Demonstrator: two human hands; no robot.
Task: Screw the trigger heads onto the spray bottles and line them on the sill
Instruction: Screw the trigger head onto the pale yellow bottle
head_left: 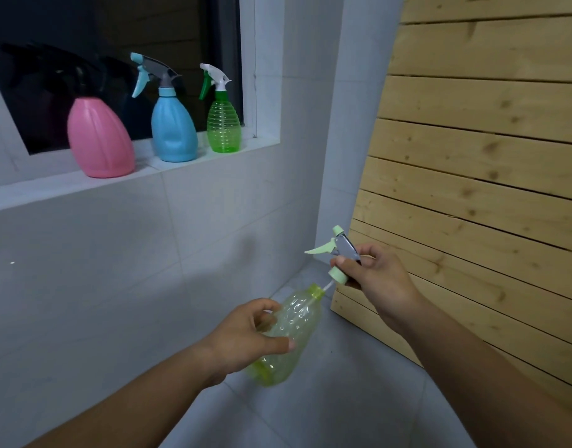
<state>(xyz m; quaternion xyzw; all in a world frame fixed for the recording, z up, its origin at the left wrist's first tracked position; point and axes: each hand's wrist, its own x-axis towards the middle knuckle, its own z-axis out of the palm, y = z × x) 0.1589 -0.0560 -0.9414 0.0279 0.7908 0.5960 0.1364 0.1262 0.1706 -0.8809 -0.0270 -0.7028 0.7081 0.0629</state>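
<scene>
Yellow-green spray bottle [294, 318] held tilted below the sill [36, 192], trigger head [341, 250] not yet seated.
Left grip [246, 334] wrapped round the bottle, right grip [378, 279] pinching the head; feed dip tube [327, 287] down the neck [317, 291], square the collar [338, 275], then twist gently.

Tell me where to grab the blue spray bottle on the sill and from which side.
I'd grip the blue bottle at its narrow shoulder just under the collar, coming from the room side. The window stands behind it, the pink bottle and green bottle flank it, and its trigger points left.
</scene>
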